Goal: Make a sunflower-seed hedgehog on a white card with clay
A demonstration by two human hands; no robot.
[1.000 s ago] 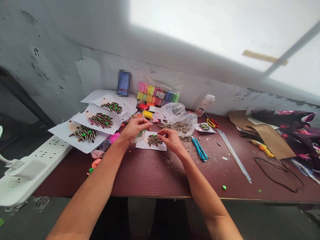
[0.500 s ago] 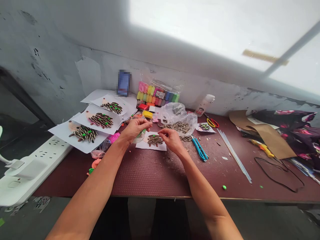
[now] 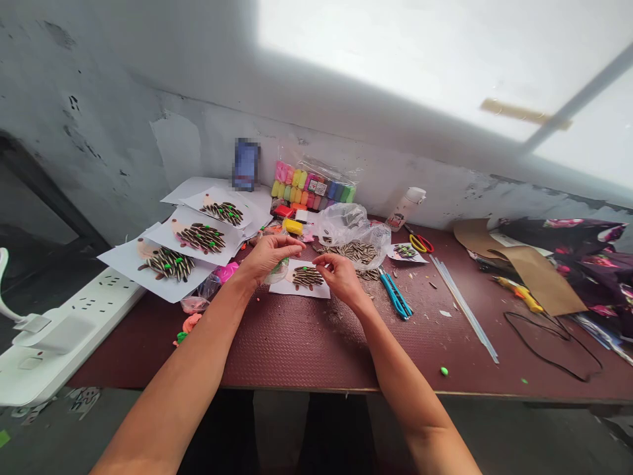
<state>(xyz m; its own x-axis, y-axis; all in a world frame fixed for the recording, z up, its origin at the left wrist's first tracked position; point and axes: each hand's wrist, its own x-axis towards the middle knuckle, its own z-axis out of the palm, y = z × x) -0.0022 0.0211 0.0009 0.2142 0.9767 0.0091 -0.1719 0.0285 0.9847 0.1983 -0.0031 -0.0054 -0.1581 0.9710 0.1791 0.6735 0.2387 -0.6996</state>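
Observation:
My left hand [image 3: 271, 256] is closed, thumb and fingertips together, above the left side of a white card [image 3: 287, 288]. A clear plastic bag with green clay [image 3: 278, 271] shows under its palm, held by the curled fingers. On the card is a hedgehog picture [image 3: 307, 277] whose spines are striped sunflower seeds, with a green bit of clay near the top. My right hand [image 3: 341, 274] hovers at the card's right edge, thumb and forefinger pinched; anything between them is too small to make out.
Finished-looking hedgehog cards [image 3: 200, 237] overlap on the left beside a power strip [image 3: 84, 323]. Behind lie a seed pile [image 3: 353, 253] and clay packs [image 3: 311, 188]. To the right are a blue utility knife [image 3: 395, 297], scissors [image 3: 420, 243], glue sticks [image 3: 465, 309] and a glue gun [image 3: 521, 293].
Both hands stay almost in place over the card. My left fingertips have shifted very slightly to the right; the rest of the table looks the same.

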